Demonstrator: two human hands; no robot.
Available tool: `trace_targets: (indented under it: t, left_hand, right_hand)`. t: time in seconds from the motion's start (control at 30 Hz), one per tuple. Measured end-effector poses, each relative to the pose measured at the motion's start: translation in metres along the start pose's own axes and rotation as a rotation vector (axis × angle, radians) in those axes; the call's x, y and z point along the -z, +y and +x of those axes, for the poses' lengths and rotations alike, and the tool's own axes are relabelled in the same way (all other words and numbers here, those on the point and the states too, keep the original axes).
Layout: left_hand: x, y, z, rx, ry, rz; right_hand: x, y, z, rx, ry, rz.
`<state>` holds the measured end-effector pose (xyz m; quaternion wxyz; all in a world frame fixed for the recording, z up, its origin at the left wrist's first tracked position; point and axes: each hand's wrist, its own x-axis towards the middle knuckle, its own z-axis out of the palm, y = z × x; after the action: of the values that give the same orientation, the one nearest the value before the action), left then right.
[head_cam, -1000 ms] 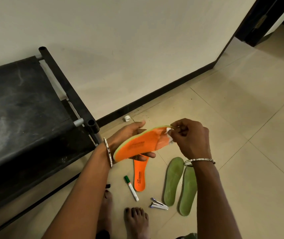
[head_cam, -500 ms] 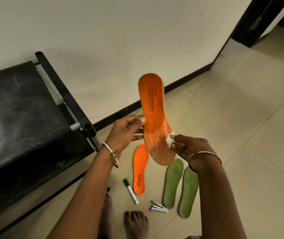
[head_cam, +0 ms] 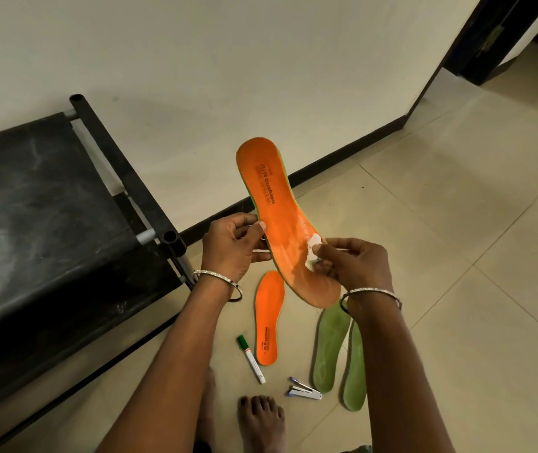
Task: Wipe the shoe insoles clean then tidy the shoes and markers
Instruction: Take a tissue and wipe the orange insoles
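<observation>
**Fingers on insole edge + wipe wad: slip risks**

Fingers [head_cam: 259,227] of left hand [head_cam: 233,246] pinch the held orange insole [head_cam: 274,197] at its left edge, abt mid-length, thumb on the printed face, the rest behind. Insole is nearly upright in the air, narrow end far/up, wide end near/down, above the floor [head_cam: 457,256]. Right hand [head_cam: 355,266] has its fingers closed round a small white wad [head_cam: 312,255], pressed on the orange face right of centre.

Risks, as judged:
- Single-edge pinch only. A wiping push from the right could bend or twist the soft insole, or pop it out of the pinch, and it drops to the floor and gets dirty again.
- Wad is small & crumpled. It may shred or slip, so bare fingertips smear instead of clean.
- Wide end sits partly behind the right wrist, so that patch is easy to miss.
- Clutter below: 2nd orange insole [head_cam: 269,318], two green insoles [head_cam: 329,348], green-capped marker [head_cam: 250,358], small metal tool [head_cam: 305,391] just beside a bare foot [head_cam: 261,420]. A shuffle could tread on the tool or set the marker rolling.
- Black cot [head_cam: 48,223] at left. No shoes in view, so can't judge the tidy step.
</observation>
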<state>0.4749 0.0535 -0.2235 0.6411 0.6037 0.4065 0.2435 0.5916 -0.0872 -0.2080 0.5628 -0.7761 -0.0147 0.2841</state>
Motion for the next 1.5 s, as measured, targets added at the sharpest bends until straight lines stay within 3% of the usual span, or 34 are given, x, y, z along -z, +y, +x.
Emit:
trace_targets:
  t: [0.1,0.2,0.47,0.67,0.83,0.97,1.23,1.5]
  left_hand:
    - [-0.003,0.001,0.001,0.048,0.015,-0.095]
    - [-0.005,0.001,0.002,0.059,0.003,-0.126]
    - [-0.007,-0.003,0.003,-0.027,0.041,0.006]
    - [-0.006,0.004,0.002,0.01,0.105,-0.165]
    - [-0.01,0.002,0.0,0.004,0.078,-0.149]
    - [-0.014,-0.002,-0.001,-0.115,0.089,0.005]
    - [-0.008,0.004,0.0,-0.038,0.123,-0.179]
    - [-0.014,0.002,-0.003,-0.146,0.138,-0.015]
  right_hand:
    - [-0.013,-0.003,-0.005,0.233,0.084,-0.195]
    - [-0.028,-0.004,-0.01,0.456,0.041,-0.32]
    - [-0.049,-0.002,-0.025,0.762,-0.004,-0.423]
    - [-0.027,0.007,-0.004,0.666,0.141,-0.479]
    - [-0.042,0.003,-0.017,0.749,0.134,-0.409]
    - [-0.055,-0.004,-0.029,0.833,0.098,-0.378]
    - [-0.034,0.004,-0.011,0.673,0.136,-0.438]
    - [-0.056,-0.006,-0.03,0.826,0.083,-0.389]
